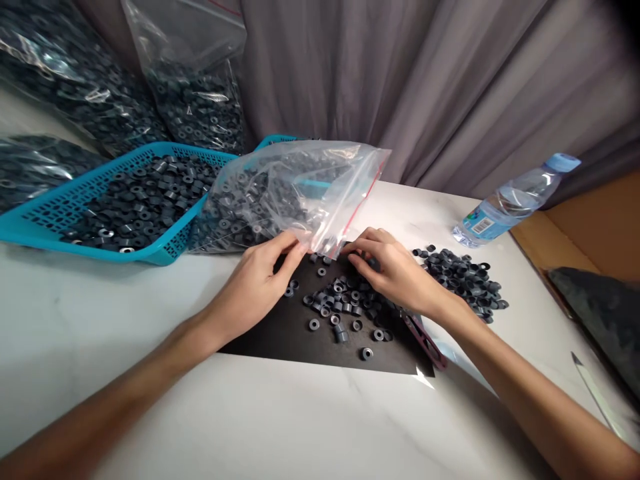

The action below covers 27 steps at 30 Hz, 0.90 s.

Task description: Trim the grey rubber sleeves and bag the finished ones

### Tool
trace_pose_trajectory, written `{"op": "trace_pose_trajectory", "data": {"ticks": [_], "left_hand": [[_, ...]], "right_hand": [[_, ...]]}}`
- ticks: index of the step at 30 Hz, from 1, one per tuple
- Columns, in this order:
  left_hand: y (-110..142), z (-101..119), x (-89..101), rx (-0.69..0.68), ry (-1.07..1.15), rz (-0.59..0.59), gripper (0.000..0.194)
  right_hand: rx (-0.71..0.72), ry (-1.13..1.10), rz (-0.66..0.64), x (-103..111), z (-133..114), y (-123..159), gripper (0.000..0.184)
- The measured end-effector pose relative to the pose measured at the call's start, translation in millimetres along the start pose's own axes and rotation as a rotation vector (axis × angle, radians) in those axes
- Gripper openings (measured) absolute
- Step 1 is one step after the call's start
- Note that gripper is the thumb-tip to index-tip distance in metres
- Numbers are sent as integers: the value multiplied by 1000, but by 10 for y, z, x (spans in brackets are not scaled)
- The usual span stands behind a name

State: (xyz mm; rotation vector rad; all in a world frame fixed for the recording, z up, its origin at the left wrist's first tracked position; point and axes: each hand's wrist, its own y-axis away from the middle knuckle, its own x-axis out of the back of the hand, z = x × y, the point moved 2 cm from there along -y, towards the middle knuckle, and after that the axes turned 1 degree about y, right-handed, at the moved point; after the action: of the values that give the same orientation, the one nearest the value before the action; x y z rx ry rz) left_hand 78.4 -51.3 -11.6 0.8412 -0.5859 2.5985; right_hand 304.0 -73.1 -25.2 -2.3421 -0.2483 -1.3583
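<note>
A clear zip-lock bag (345, 193) with a red stripe along its mouth leans in the middle, partly filled with small dark grey ring-shaped parts. My left hand (250, 283) pinches the lower edge of the bag's mouth between thumb and fingers. Just right of that mouth, my right hand (395, 270) has its fingers curled in over the loose grey rings (345, 297); anything in its fingertips is hidden. The rings lie scattered on a black mat (280, 337) beneath both hands. A dark reddish tool handle (425, 340) lies on the mat's right side, below my right wrist.
A blue plastic basket (170, 253) full of grey parts stands left, with another behind the bag. Large filled bags (195, 100) lean behind. At right are a heap of dark parts (465, 280), a tilted water bottle (515, 200) and a cardboard box (590, 227).
</note>
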Motion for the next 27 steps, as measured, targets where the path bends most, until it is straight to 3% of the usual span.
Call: {"op": "trace_pose_trajectory", "data": {"ticks": [6,10,21,27], "left_hand": [[-63,-136,-159,-165,-332,-143,37],[-99,-202,-216,-207,-429,-145,35],[-56,-80,-178,-81,-246,-176,30],[-22,-60,-117,-84,-235,-207,32]], "right_hand": [[101,93,-29,-97,-29,21,29],[146,186,-37,-151,-18,24,28],[98,120,40,-187,4,-14,15],[59,96,99,-257,2,-27,16]]}}
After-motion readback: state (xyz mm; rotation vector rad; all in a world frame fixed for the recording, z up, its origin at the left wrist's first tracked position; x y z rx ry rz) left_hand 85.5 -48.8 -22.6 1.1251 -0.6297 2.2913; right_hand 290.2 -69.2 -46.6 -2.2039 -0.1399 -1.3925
